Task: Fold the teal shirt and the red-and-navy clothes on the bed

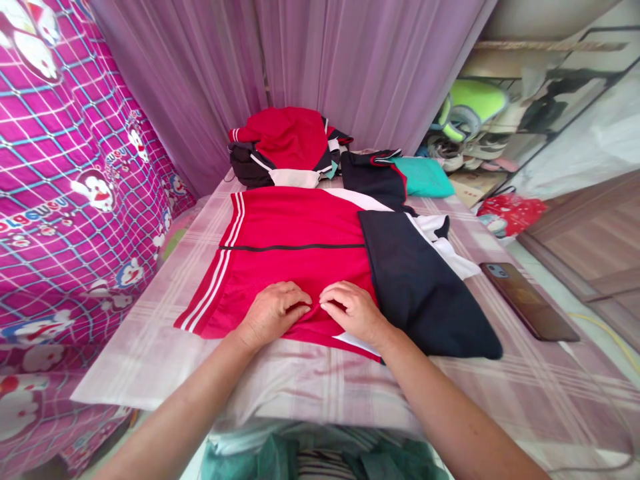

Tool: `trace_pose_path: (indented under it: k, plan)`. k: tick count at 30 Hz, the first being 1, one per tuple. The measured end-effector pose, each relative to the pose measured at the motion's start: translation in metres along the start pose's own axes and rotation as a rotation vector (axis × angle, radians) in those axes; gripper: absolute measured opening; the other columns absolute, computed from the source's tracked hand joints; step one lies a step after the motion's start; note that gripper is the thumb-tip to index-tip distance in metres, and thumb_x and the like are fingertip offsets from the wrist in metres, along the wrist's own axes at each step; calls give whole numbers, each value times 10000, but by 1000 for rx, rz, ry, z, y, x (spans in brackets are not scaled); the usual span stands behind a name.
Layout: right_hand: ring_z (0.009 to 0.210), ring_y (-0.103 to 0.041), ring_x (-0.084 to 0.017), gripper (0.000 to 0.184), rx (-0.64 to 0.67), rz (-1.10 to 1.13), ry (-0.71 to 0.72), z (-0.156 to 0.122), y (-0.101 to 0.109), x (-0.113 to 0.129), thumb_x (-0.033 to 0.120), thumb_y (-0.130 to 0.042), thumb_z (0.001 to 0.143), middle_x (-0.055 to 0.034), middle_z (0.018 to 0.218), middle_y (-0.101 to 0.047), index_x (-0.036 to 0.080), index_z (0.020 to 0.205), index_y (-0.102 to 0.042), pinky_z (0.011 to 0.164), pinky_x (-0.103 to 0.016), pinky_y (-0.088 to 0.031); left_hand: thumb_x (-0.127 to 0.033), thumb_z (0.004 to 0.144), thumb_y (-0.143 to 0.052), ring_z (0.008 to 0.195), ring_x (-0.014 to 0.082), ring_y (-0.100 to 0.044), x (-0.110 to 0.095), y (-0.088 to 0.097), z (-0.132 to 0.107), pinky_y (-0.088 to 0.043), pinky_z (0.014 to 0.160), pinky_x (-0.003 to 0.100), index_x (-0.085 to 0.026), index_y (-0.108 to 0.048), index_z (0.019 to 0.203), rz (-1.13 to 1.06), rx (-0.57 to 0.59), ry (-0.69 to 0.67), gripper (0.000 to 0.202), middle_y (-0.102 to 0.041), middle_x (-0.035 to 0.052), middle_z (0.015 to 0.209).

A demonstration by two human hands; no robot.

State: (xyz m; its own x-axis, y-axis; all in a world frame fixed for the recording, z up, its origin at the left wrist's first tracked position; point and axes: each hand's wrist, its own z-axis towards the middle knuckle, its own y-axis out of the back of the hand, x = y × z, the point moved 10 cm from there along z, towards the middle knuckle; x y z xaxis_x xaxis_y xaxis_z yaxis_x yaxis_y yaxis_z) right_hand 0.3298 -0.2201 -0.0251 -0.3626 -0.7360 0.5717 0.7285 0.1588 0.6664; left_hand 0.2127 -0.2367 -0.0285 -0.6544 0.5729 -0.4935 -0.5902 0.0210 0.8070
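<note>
On the checked table (pixel 165 347), my left hand (pixel 274 313) and right hand (pixel 354 312) pinch the near hem of the red jacket (pixel 295 253), fingertips closed on cloth; a phone (pixel 529 301) lies right.

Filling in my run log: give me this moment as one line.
left hand: pinching red jacket hem | right hand: pinching same hem | jacket: flat on table | phone: right

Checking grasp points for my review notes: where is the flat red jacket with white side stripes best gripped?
Probably at the near hem of the red jacket with white side stripes, approached from the near edge: it lies flat, and both hands already rest there.
</note>
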Motion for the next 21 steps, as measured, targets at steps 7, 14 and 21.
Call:
trace_pose_path:
  k: [7,14,21]
  plan:
    - [819,-655,-173,122,1,11,-22,0,-1,-4,159,-592,909,-31,856,-715,228,833,-659,785,-316,-517,-238,941,-557,869,131,-642,-5,2,-3,-483,781,253,-235,-722,941,-44,19,-15,166,-697,28,907]
    - [822,-649,-174,126,12,25,-28,0,-2,-4,160,-575,918,-34,859,-709,225,837,-647,790,-318,-516,-276,934,-576,884,144,-633,-4,-3,-5,-453,806,291,-268,-753,990,3,73,-5,185,-699,24,957]
    - [832,-646,-178,125,23,11,-27,-1,-5,-5,169,-563,929,-40,868,-707,218,856,-652,798,-319,-510,-273,920,-566,1143,231,-574,-1,-8,-6,-397,1006,431,-302,-759,1051,18,155,58,235,-637,55,1229]
